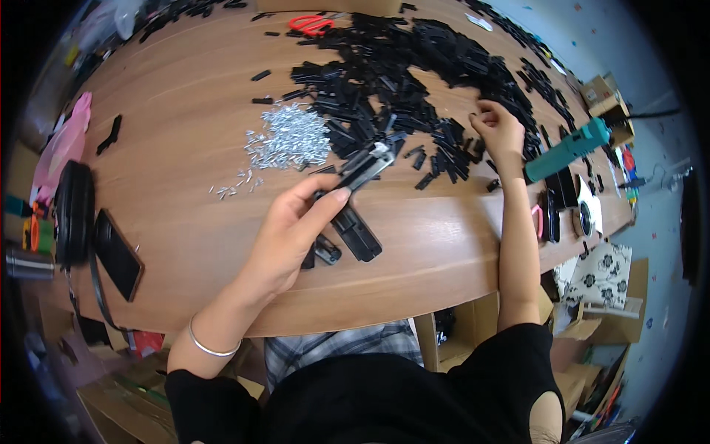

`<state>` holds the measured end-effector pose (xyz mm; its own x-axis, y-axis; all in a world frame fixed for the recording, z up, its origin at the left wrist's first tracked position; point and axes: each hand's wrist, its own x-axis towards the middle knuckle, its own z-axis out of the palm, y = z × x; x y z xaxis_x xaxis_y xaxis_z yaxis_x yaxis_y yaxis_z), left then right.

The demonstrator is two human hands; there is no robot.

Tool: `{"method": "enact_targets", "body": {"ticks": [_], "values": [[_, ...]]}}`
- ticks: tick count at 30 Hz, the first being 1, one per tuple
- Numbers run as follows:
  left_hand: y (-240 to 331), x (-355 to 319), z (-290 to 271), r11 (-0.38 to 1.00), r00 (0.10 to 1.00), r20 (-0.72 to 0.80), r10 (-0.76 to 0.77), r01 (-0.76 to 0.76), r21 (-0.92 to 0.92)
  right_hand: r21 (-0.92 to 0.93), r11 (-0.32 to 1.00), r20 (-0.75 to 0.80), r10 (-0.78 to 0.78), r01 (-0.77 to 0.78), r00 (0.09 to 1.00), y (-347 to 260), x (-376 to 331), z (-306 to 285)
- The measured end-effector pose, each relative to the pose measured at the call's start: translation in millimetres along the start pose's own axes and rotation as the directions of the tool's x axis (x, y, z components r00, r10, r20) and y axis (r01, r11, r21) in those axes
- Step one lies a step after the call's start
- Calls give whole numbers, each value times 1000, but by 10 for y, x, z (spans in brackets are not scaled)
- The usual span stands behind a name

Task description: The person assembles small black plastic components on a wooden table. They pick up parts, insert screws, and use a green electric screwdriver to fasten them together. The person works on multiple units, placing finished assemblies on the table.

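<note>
While your left hand (292, 222) pinches one long black part (360, 172) with a metal end, thumb and fingers closed on its near end and holding it just above the table (185, 133), your right hand (497, 132) reaches into the black pile (414, 74), fingers curled at its near edge; I cannot tell whether they have anything pinched yet.

By my judgement you are early in the work. Under your left hand lie only two or three black pieces (347, 237) set apart from the heap, one long and one or two short, and I cannot tell whether they are finished. The pile runs across most of the far side of the table, with far too many parts to count. The silver pins (292, 137) also sit in one heap beside it, uncountable, with about a dozen strays scattered toward you.

Of the rest: one green tool (568, 148) just right of your right wrist, one red scissors (310, 24) at the far edge, one phone (118, 255) and one black round case (74, 211) at your left.
</note>
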<state>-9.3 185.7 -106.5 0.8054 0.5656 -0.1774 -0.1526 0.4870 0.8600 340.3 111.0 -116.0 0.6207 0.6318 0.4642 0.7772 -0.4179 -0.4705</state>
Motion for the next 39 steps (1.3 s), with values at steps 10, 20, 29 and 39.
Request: {"method": "enact_targets", "body": {"ticks": [10,20,29,39], "values": [[-32,-1,-9,992,992,-16,126,-126,-10,859,500,259,-234,-112,937,-1669,-842,-262],[-184,-1,11,850,882,142,450,-471,236,864,503,261,-422,-16,868,-1598,-1184,-8],[-291,-30,51,604,700,84,709,-664,440,846,531,251,-477,48,842,-1676,-1275,-112],[-283,-84,79,565,682,116,722,-678,470,883,466,130,-360,58,924,-1717,-1366,-74]]}}
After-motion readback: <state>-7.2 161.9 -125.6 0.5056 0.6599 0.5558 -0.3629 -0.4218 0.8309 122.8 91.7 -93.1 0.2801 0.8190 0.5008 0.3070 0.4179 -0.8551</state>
